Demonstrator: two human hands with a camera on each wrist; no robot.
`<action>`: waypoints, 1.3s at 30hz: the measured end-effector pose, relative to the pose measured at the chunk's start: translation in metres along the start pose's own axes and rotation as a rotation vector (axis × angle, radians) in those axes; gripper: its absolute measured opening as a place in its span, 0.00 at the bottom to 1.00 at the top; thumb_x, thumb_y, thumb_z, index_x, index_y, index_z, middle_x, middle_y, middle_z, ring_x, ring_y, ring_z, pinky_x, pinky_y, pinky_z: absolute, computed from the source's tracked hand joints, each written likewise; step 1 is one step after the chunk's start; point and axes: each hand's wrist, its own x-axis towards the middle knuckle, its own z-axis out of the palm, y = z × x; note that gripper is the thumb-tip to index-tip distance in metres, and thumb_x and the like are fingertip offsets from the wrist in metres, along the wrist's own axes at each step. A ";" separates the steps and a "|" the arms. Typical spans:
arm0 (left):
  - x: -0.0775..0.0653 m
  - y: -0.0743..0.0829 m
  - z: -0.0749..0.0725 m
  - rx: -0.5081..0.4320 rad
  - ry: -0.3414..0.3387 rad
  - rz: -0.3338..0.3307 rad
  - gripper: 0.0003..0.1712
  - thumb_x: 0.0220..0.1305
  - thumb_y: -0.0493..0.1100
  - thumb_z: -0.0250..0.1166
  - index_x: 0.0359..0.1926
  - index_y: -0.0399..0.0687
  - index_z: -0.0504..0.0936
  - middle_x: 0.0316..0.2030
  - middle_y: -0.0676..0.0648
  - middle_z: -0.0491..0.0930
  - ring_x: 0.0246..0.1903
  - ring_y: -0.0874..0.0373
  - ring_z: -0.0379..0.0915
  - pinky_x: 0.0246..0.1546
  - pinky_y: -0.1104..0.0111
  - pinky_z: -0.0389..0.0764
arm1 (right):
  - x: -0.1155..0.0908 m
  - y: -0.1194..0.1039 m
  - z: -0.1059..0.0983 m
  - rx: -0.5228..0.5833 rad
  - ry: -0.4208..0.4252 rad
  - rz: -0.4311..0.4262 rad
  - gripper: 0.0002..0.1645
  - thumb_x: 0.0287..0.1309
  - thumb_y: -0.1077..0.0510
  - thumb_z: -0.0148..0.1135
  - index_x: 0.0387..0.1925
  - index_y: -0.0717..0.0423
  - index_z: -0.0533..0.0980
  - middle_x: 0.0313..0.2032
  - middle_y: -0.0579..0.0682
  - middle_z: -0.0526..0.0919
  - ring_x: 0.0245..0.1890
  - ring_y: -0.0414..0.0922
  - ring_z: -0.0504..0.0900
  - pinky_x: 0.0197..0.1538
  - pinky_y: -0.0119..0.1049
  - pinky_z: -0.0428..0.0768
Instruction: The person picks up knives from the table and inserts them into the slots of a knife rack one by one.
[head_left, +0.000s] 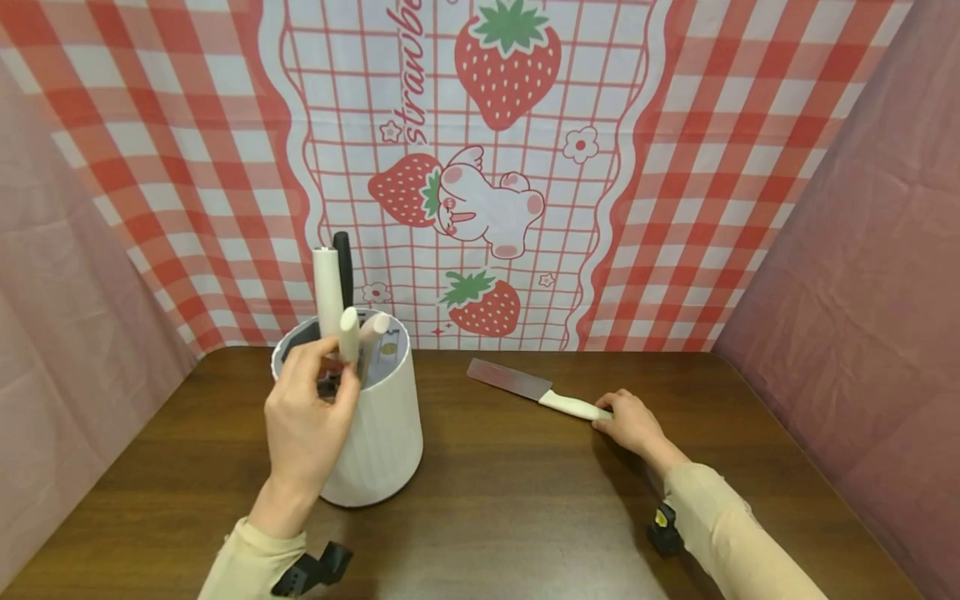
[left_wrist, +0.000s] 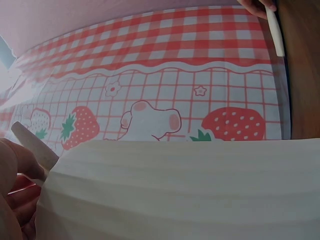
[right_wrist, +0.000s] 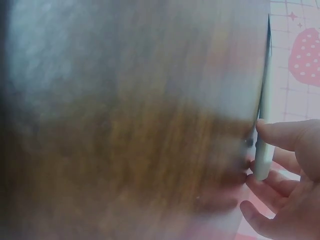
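A white knife block [head_left: 382, 442] stands on the left of the table with several handles rising from its top. At its front rim my left hand [head_left: 307, 417] pinches an upright white-handled knife [head_left: 349, 333] between thumb and fingers; its lower part is hidden. Right beside this is another pale handle [head_left: 377, 327]. Over on the right, a cleaver [head_left: 513, 380] with a broad metal blade and white handle lies on the table, blade pointing left. My right hand [head_left: 633, 423] holds the end of its handle, the thumb and fingers on opposite sides in the right wrist view.
A thick white handle [head_left: 327, 287] and a black handle [head_left: 343, 267] stand at the back of the block. Behind the brown wooden table [head_left: 510, 517] hangs a strawberry-print checked cloth [head_left: 675, 208]. Pink cloth [head_left: 840, 292] hangs at both sides.
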 end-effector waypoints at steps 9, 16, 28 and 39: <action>-0.004 0.002 -0.003 -0.009 0.027 -0.010 0.17 0.48 0.28 0.63 0.43 0.36 0.78 0.33 0.41 0.78 0.29 0.55 0.74 0.28 0.76 0.70 | -0.002 0.004 0.000 0.040 -0.018 -0.043 0.16 0.47 0.59 0.65 0.38 0.65 0.78 0.37 0.60 0.77 0.40 0.56 0.76 0.44 0.51 0.73; -0.006 0.004 -0.003 -0.040 0.043 -0.011 0.19 0.47 0.27 0.63 0.44 0.35 0.77 0.35 0.40 0.78 0.30 0.56 0.74 0.33 0.76 0.70 | -0.003 0.007 -0.007 0.084 -0.037 -0.043 0.16 0.49 0.60 0.64 0.39 0.66 0.77 0.39 0.63 0.78 0.42 0.58 0.76 0.45 0.52 0.72; -0.005 0.017 -0.005 -0.128 0.148 0.050 0.26 0.44 0.25 0.63 0.49 0.30 0.71 0.40 0.34 0.74 0.29 0.50 0.74 0.39 0.78 0.70 | -0.006 0.006 -0.018 0.130 -0.032 -0.012 0.16 0.49 0.57 0.64 0.40 0.63 0.77 0.39 0.59 0.80 0.37 0.50 0.76 0.40 0.46 0.73; -0.003 0.031 -0.001 -0.196 0.304 0.221 0.21 0.56 0.42 0.59 0.42 0.27 0.71 0.35 0.30 0.70 0.24 0.47 0.67 0.31 0.68 0.65 | -0.007 0.002 -0.031 0.212 0.018 0.011 0.19 0.51 0.52 0.64 0.42 0.60 0.77 0.36 0.55 0.81 0.32 0.46 0.72 0.36 0.38 0.68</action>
